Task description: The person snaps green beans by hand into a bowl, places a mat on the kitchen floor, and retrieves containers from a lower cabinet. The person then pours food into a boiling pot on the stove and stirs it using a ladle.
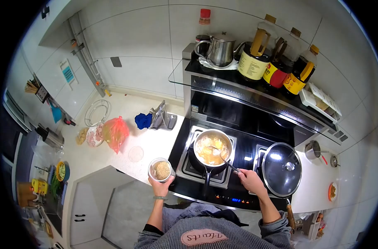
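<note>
My left hand [161, 187] is wrapped round a clear jar [151, 170] with light brown grains in it, held at the counter's front edge beside the stove. My right hand [252, 181] grips the dark handle of a spoon [228, 162]. The spoon's bowl dips into the small saucepan [207, 167] on the left burner. Pale yellow broth [205, 147] with whitish and yellow pieces fills this pan. Its black handle [206, 182] points towards me.
A lidded wok [281, 174] covers the right burner. Above the stove, the hood shelf bears a steel kettle [222, 50] and several sauce bottles [254, 66]. On the left counter are a red plastic bag [115, 135], a blue cloth [143, 120] and a wire rack [97, 113].
</note>
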Demonstrator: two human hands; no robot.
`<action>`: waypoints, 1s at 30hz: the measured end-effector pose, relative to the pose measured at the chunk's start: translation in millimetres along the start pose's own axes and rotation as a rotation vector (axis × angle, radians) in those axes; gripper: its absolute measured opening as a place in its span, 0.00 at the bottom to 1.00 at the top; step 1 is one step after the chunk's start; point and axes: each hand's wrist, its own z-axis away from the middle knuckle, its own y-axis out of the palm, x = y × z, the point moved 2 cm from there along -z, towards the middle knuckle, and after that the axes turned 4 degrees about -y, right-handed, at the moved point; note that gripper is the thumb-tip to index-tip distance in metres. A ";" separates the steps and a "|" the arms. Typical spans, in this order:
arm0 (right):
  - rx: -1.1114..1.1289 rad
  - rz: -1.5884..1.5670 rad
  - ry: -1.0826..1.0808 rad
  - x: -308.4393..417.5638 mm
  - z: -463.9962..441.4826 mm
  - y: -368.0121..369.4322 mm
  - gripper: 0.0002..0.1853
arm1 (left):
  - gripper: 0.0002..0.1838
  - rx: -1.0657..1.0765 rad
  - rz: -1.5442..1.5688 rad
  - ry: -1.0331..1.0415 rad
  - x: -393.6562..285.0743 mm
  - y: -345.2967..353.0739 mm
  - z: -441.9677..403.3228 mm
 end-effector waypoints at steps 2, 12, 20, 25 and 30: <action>0.138 -0.158 0.116 -1.0 -4.5 -5.2 0.14 | 0.57 -0.038 -0.006 0.013 -1.0 -0.2 0.3; 0.276 -1.028 0.492 -7.7 4.4 -17.5 0.16 | 0.57 -0.029 0.024 0.037 -2.7 0.5 -0.2; 0.137 -1.038 0.310 -7.6 6.9 -13.3 0.21 | 0.57 -0.046 0.002 0.062 1.7 0.6 -0.7; -0.142 -0.370 -0.133 -17.6 -12.0 4.6 0.21 | 0.57 -0.042 -0.017 0.038 5.1 -0.4 0.0; -0.241 0.166 -0.272 12.9 -11.9 -0.7 0.19 | 0.57 -0.048 0.007 0.044 3.1 0.3 0.0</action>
